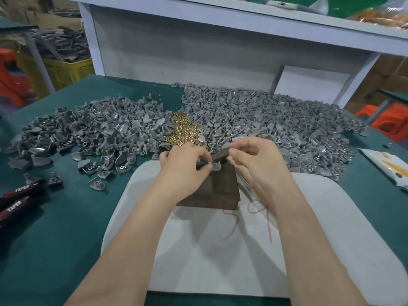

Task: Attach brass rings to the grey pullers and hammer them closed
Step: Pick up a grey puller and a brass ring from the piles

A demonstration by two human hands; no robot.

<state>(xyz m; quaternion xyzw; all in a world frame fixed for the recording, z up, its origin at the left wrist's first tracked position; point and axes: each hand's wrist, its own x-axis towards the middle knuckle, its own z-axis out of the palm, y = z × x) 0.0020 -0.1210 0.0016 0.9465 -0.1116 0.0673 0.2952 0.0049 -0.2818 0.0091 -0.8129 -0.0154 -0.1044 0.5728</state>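
The left hand [187, 164] pinches one puller [216, 167] between thumb and fingertips, holding it at the top edge of the dark block [220, 191], which sits on the white pad [309, 217]. The right hand [254, 160] has its fingertips drawn together just beside the puller. I'd guess they hold a ring, but it is too small to see from here. The hammer [251, 182] lies slanted under that hand, and I cannot tell whether the palm grips it.

To do this well, I'd brace the puller against the block with its eyelet turned toward the right hand. Feed the ring's open end right through, then lay it flat with the fingers clear before any blow.

The puller is a small grey shield-shaped piece, matte, with a tab at one end. Heaps of the same pieces [265, 120] lie beyond, with the rings [183, 129] piled between them.
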